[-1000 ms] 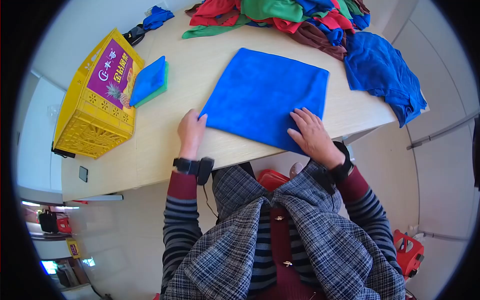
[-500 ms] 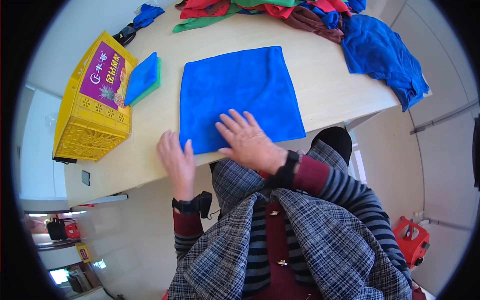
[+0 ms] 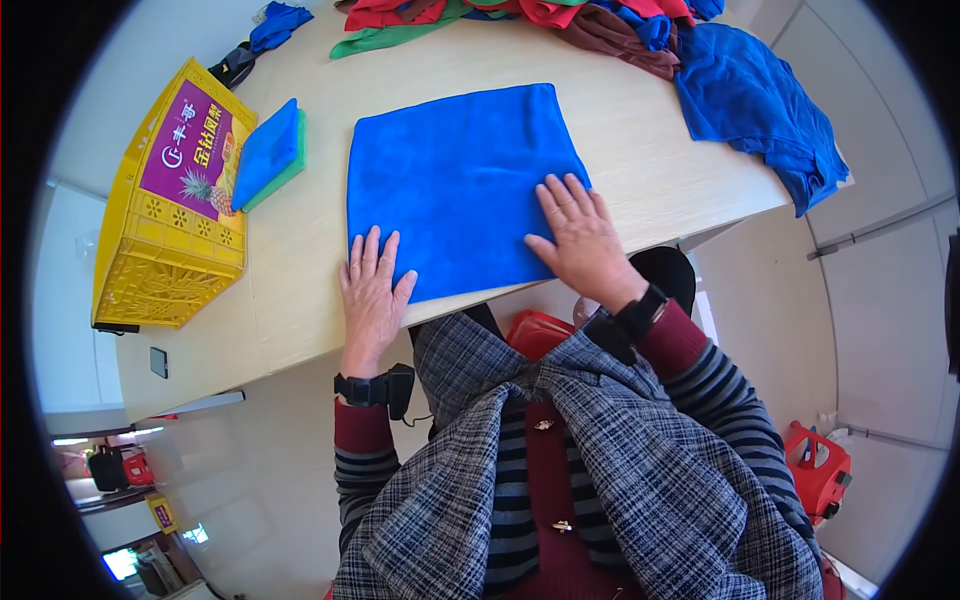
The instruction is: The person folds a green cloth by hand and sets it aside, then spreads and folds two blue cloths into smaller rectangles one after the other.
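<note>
A blue cloth [image 3: 450,170] lies spread flat, roughly square, near the front edge of the table, with a few soft ripples in it. My left hand [image 3: 372,295] rests on its near left corner, fingers stretched out and palm down. On the right edge of the cloth lies my right hand [image 3: 583,240], also flat with its fingers extended and the thumb apart. Neither hand grips anything. To the left, a neat stack of folded blue and green cloths [image 3: 268,158] leans close to a yellow crate.
The yellow plastic crate [image 3: 172,262] with a purple label stands at the table's left. A heap of red, green and brown cloths [image 3: 610,42] lies at the back. A crumpled blue cloth [image 3: 760,105] overhangs the right edge. A small dark flat object [image 3: 159,362] lies front left.
My right hand has slid to the right, from the near middle of the cloth to its right edge. My left hand has come down onto the near left corner. The ripples have shifted.
</note>
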`<act>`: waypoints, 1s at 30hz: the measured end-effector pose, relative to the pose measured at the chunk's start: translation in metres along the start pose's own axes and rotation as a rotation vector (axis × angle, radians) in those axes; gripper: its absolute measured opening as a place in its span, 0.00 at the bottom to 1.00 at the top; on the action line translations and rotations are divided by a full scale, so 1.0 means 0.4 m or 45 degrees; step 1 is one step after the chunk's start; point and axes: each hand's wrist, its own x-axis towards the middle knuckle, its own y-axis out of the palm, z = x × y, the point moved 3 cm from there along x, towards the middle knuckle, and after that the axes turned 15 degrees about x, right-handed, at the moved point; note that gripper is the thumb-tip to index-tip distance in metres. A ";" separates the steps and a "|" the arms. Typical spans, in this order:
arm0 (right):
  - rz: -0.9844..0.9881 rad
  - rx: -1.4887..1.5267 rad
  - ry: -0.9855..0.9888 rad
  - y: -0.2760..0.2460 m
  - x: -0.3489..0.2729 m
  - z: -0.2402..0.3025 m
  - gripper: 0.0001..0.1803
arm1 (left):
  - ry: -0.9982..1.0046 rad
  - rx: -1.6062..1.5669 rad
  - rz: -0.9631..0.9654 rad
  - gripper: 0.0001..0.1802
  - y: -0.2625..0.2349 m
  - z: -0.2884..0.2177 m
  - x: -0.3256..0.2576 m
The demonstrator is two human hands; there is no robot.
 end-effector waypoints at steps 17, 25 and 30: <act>0.315 0.002 -0.050 0.034 0.187 -0.049 0.43 | 0.250 0.067 0.035 0.37 0.053 0.054 0.204; 0.296 -0.092 0.180 -0.057 0.173 -0.157 0.44 | 0.183 0.021 0.037 0.38 0.042 0.081 0.184; 0.357 -0.152 0.071 -0.092 0.233 -0.143 0.43 | 0.168 0.045 0.137 0.37 0.003 0.072 0.227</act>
